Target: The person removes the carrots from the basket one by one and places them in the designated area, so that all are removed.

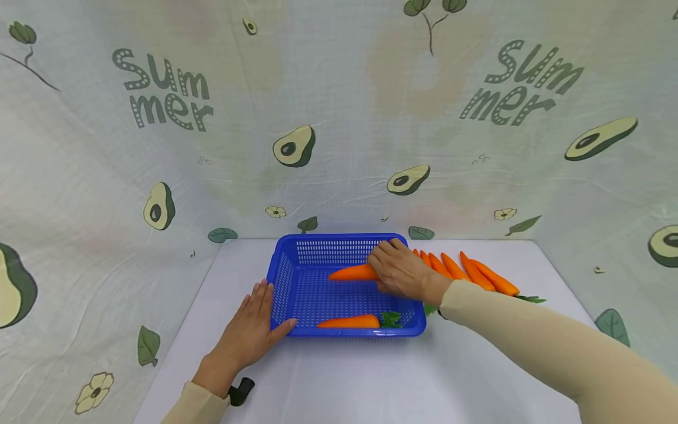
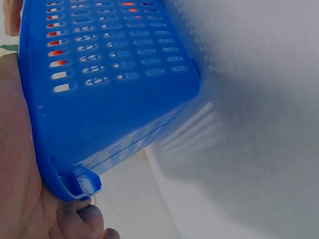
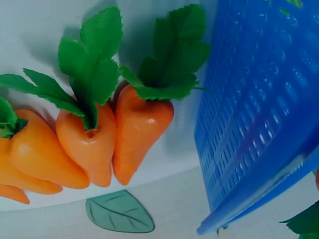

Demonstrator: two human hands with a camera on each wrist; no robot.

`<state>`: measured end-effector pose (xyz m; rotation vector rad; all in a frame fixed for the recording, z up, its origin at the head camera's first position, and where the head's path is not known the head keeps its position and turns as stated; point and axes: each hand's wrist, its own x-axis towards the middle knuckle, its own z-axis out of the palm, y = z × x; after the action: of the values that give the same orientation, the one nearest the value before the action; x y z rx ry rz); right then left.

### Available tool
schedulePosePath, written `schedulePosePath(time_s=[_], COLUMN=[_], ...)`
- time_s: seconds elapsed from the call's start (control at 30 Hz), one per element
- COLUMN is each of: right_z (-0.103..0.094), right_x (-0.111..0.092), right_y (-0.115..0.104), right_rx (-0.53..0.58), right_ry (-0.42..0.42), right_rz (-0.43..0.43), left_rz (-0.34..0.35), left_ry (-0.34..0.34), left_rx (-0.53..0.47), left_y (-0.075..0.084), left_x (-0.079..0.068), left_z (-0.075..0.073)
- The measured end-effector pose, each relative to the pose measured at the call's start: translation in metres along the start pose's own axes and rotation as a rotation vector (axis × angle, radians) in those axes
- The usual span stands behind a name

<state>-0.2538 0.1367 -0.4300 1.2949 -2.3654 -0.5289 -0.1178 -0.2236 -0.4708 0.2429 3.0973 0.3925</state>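
Observation:
A blue plastic basket (image 1: pixel 339 237) with slotted walls stands on the white table. My right hand (image 1: pixel 399 272) grips an orange carrot (image 1: pixel 351 273) with its tip pointing left, over the basket's inside. Another carrot (image 1: pixel 349 321) with green leaves lies in the basket along the near wall. My left hand (image 1: pixel 249 330) rests on the basket's left side at the near corner, its fingers extended along the rim and the thumb on the front edge. In the left wrist view the palm (image 2: pixel 17 159) lies against the basket rim.
Right of the basket several carrots (image 1: pixel 479 277) lie in a row on the table (image 1: pixel 339 383). Close up, their leafy tops (image 3: pixel 92 64) show beside the basket wall (image 3: pixel 249 109). A printed cloth (image 1: pixel 339 118) hangs behind the table.

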Motion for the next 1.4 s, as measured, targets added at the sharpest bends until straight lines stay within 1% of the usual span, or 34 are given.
schedulePosePath(time_s=[0.23, 0.4, 0.53, 0.67, 0.73, 0.83, 0.93, 1.0, 1.07, 1.2, 1.4], right_z=[-0.002, -0.005, -0.007, -0.008, -0.006, -0.002, 0.002, 0.003, 0.002, 0.001, 0.005], right_x=[-0.011, -0.023, -0.033, -0.046, -0.053, -0.065, -0.077, -0.085, -0.092, -0.107, -0.132], right_y=[0.011, 0.023, 0.032, 0.041, 0.045, 0.052, 0.059, 0.062, 0.063, 0.064, 0.063], right_rx=[0.022, 0.020, 0.025, 0.054, 0.068, 0.073, 0.085, 0.085, 0.085, 0.078, 0.087], right_ry=[0.074, 0.081, 0.076, 0.079, 0.110, 0.187, 0.229, 0.232, 0.212, 0.216, 0.264], right_rz=[0.058, 0.106, 0.167, 0.238, 0.267, 0.293, 0.323, 0.346, 0.375, 0.438, 0.520], left_rz=[-0.003, 0.006, 0.010, 0.009, 0.008, 0.003, 0.000, 0.002, 0.005, 0.007, 0.008], left_ry=[0.003, 0.007, 0.013, 0.011, 0.009, 0.002, -0.004, -0.001, 0.002, -0.002, 0.000], left_rx=[0.004, -0.005, -0.009, 0.001, 0.000, -0.003, -0.006, -0.006, -0.006, -0.005, -0.008], left_y=[0.000, 0.001, 0.002, 0.001, 0.001, 0.001, 0.001, 0.001, 0.001, 0.002, 0.003], left_x=[-0.002, -0.001, 0.000, -0.001, -0.001, -0.001, -0.001, -0.001, -0.001, -0.002, -0.002], left_z=[0.000, -0.002, -0.003, -0.001, -0.001, -0.001, -0.001, -0.001, -0.001, -0.001, -0.001])
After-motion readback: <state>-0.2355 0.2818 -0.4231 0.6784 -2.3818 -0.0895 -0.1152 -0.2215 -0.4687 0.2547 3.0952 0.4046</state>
